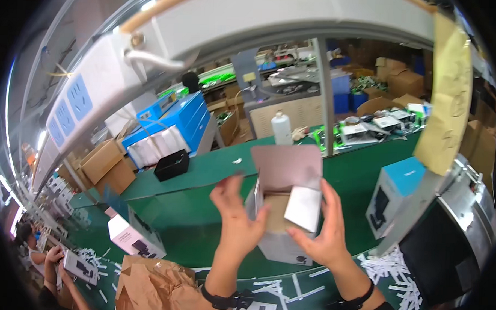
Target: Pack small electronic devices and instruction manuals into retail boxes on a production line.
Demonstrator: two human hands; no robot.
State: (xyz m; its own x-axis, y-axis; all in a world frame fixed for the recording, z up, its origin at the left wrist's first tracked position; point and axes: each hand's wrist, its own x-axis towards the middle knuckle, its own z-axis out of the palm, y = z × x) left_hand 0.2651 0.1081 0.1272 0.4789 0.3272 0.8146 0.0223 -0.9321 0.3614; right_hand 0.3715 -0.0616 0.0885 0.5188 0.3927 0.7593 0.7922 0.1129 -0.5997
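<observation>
In front of me an open carton (280,244) stands upright on the green bench, its lid flap (288,166) raised at the back. Brown cardboard shows inside. At the right of its mouth sits a smaller white box (303,207), tilted. My right hand (328,234) grips this white box, thumb at its lower edge and fingers along its right side. My left hand (237,220), partly blurred, is beside the carton's left wall with its fingers apart and nothing in them. Both wrists carry black bands.
Crumpled brown paper (159,286) lies at front left, near another open carton (136,236). A blue-topped carton (397,196) stands right beside a metal post. White paper strips (391,275) litter the bench edge. A co-worker's hands (58,260) hold a box at far left.
</observation>
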